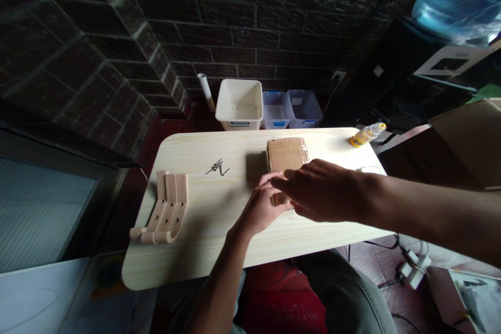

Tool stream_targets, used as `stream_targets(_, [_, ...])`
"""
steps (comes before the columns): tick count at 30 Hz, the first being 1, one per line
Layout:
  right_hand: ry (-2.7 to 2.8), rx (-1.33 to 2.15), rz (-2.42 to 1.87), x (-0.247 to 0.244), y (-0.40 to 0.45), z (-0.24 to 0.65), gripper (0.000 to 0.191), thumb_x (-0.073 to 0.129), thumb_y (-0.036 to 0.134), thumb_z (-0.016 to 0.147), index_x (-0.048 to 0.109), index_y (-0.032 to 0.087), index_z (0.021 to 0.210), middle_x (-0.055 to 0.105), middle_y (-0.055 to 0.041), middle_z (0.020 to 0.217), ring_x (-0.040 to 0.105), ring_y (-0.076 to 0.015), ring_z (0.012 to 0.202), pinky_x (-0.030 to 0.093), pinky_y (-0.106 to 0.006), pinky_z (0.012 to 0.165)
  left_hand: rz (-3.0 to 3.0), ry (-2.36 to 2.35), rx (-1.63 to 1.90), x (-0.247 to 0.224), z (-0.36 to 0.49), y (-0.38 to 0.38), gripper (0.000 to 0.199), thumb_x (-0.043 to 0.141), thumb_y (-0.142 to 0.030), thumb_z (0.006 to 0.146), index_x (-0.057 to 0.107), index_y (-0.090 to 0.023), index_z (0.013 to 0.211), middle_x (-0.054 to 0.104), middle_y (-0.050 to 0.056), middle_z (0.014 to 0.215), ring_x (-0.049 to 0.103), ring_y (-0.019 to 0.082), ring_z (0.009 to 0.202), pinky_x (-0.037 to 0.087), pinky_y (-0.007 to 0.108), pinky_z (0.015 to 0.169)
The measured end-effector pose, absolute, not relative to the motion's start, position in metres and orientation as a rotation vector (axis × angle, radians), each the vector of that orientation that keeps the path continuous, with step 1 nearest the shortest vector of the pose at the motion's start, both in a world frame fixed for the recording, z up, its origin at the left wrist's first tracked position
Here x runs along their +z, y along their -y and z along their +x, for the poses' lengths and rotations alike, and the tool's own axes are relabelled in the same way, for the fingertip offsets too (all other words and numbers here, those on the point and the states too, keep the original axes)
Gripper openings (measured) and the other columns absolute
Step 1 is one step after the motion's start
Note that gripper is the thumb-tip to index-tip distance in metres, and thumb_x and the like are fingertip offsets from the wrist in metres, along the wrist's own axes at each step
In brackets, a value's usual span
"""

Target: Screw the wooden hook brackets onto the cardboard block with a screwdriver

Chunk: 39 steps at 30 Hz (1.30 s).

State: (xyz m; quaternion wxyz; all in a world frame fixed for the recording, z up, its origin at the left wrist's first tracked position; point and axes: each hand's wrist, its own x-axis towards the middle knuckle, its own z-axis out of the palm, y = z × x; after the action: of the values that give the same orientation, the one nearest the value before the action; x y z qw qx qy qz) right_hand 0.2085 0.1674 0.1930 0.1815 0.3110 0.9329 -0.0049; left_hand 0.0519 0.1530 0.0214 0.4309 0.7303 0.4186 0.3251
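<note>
A brown cardboard box point(287, 155) stands on the pale wooden table point(211, 198), right of its middle. My left hand point(263, 206) lies against the near left side of the box, its fingers curved round that edge. Over the near part of the box is my right hand point(313, 190), its fingers closed together close to the left fingertips. Whatever is between the right fingers is too small or hidden to name. To the left lie several dark screws point(217, 167). Curved wooden pieces with holes point(167, 209) rest near the table's left edge.
A clear bottle with a yellow cap point(367, 134) lies at the back right of the table. Behind the table are a white bin point(239, 102) and two clear plastic boxes point(276, 109). Cables and a power strip point(415, 269) lie at the lower right.
</note>
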Motion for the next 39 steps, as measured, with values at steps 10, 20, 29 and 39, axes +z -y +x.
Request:
stream_targets(10, [-2.552, -0.065, 0.81, 0.199, -0.174, 0.215, 0.011, 0.062, 0.001, 0.096, 0.067, 0.01, 0.1, 0.075, -0.0077, 0.082, 0.072, -0.0173, 0.069, 0.039, -0.028, 0.058, 1.897, -1.005, 0.851, 0.022, 0.053, -0.154, 0.014, 0.084, -0.028, 0.085, 0.079, -0.02, 0.095, 0.074, 0.012, 0.129, 0.055, 0.029, 0.139, 0.05, 0.045, 0.115])
stream_targets(20, [-2.71, 0.053, 0.81, 0.185, -0.166, 0.224, 0.049, 0.065, 0.006, 0.093, 0.054, 0.011, 0.14, 0.075, -0.0136, 0.113, 0.076, -0.0216, 0.084, 0.04, -0.03, 0.058, 1.828, -1.042, 0.824, 0.021, 0.052, -0.153, 0.024, 0.085, -0.031, 0.084, 0.079, -0.023, 0.106, 0.068, 0.01, 0.141, 0.054, 0.03, 0.142, 0.05, 0.046, 0.116])
stream_targets(29, [-2.547, -0.024, 0.837, 0.196, -0.172, 0.216, 0.023, 0.056, 0.002, 0.099, 0.06, 0.009, 0.121, 0.074, -0.0047, 0.08, 0.073, -0.0188, 0.067, 0.031, -0.031, 0.054, 1.861, -0.999, 0.873, 0.021, 0.053, -0.154, 0.016, 0.086, -0.025, 0.082, 0.079, -0.021, 0.096, 0.073, 0.011, 0.131, 0.054, 0.029, 0.141, 0.049, 0.047, 0.116])
stream_targets(39, [-2.638, 0.04, 0.829, 0.188, -0.163, 0.222, 0.052, 0.069, 0.017, 0.096, 0.051, 0.011, 0.145, 0.074, -0.0141, 0.118, 0.076, -0.0272, 0.095, 0.046, -0.035, 0.065, 1.83, -1.038, 0.841, 0.021, 0.053, -0.151, 0.029, 0.083, -0.021, 0.084, 0.078, -0.023, 0.113, 0.071, 0.01, 0.136, 0.049, 0.03, 0.148, 0.049, 0.047, 0.116])
